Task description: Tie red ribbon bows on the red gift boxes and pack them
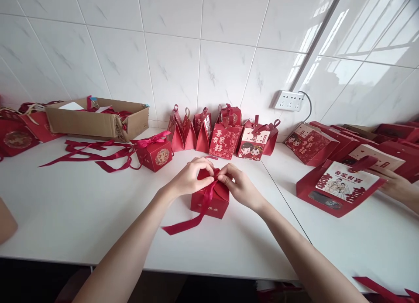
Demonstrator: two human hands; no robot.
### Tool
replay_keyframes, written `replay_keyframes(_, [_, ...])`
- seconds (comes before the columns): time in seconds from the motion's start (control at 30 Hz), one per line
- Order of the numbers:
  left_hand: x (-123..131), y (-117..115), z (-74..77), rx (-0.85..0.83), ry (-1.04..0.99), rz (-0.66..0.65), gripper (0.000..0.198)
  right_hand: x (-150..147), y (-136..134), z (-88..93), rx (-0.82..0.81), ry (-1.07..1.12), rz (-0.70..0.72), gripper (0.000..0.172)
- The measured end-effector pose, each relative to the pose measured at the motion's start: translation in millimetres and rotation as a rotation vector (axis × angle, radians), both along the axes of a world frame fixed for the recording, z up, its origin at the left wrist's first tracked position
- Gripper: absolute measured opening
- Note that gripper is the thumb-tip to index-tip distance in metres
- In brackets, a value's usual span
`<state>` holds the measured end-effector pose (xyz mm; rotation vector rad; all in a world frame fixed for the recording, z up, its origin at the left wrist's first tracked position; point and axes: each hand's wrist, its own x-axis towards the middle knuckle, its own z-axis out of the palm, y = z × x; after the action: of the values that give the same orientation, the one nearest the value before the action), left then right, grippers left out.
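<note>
A small red gift box [209,203] stands on the white table [81,215] in front of me. A dark red ribbon [196,215] runs from its top down the front and trails onto the table to the left. My left hand [190,177] and my right hand [238,185] meet over the box top, fingers pinched on the ribbon there. A finished red box with a pink bow [154,152] sits further back on the left.
Loose red ribbons [94,153] lie beside an open cardboard box [98,118] at the back left. Several red gift bags [225,135] line the tiled wall. At right, another person's hand [397,186] holds a larger red box [337,188]; more red boxes [386,139] lie behind it.
</note>
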<state>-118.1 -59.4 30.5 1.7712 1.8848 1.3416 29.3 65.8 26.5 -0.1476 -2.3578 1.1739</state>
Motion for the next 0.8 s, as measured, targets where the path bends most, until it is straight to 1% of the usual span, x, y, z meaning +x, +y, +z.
replay_keyframes(0.07, [1,1,0.3,-0.007,-0.023,0.005,0.010,1,3,-2.9,-0.093,-0.002,0.048,0.023])
replay_keyframes(0.13, [2,2,0.4,0.005,-0.054,0.011,0.012,3,5,-1.7,-0.140,-0.022,0.085,0.023])
replay_keyframes(0.2, [4,3,-0.5,0.023,-0.088,0.012,0.014,4,5,3.0,-0.097,-0.050,0.106,0.020])
replay_keyframes(0.3, [5,4,-3.6,0.038,-0.118,0.003,0.014,4,4,11.6,0.048,-0.107,0.125,0.016])
replay_keyframes(0.37, [6,5,-5.8,0.042,-0.112,-0.002,0.015,5,4,15.6,0.078,-0.129,0.145,0.018])
replay_keyframes(0.43, [6,5,-7.0,0.041,-0.090,-0.007,0.017,5,6,17.5,-0.003,-0.136,0.188,0.023])
replay_keyframes(0.57, [6,5,-6.7,0.027,-0.029,0.006,0.017,8,15,17.6,-0.359,-0.101,0.323,0.030])
replay_keyframes(0.6, [5,5,-6.5,0.028,-0.017,0.014,0.017,9,17,17.4,-0.421,-0.089,0.351,0.030])
replay_keyframes(0.7, [5,4,-5.8,0.036,-0.012,0.022,0.016,10,21,16.6,-0.488,-0.085,0.375,0.029])
replay_keyframes(0.8, [6,3,-4.5,0.037,-0.015,0.005,0.010,9,19,15.6,-0.499,-0.082,0.289,0.032])
